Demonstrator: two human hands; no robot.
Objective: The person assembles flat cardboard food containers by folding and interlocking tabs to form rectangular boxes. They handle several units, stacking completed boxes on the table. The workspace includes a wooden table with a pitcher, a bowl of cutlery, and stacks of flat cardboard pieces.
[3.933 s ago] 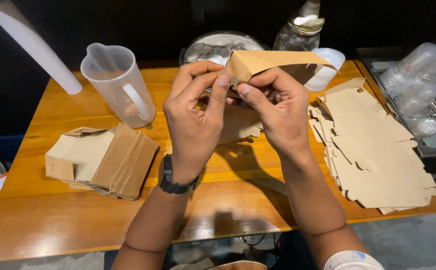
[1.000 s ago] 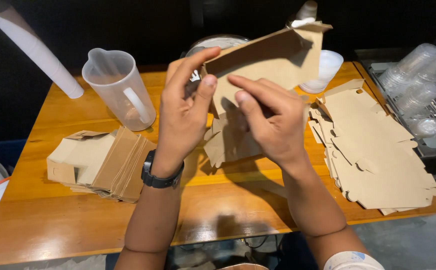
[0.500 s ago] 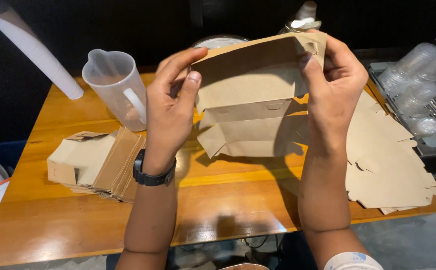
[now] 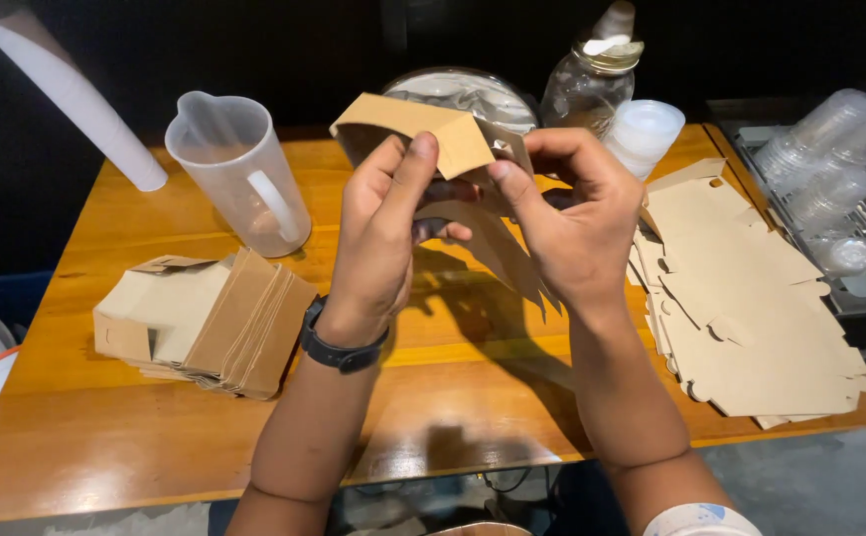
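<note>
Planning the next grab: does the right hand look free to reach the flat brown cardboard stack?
Probably not yet: the right hand grips the folded brown cardboard box, though the flat brown cardboard stack lies unobstructed beside it.

Cardboard box (image 4: 423, 134) now folded smaller

Both forearms rise from the lower edge, hands raised side by side; the left hand (image 4: 381, 233), a dark watch at its wrist, pinches with thumb up, and the right hand (image 4: 570, 216) curls its fingers inward in a pinch
</note>
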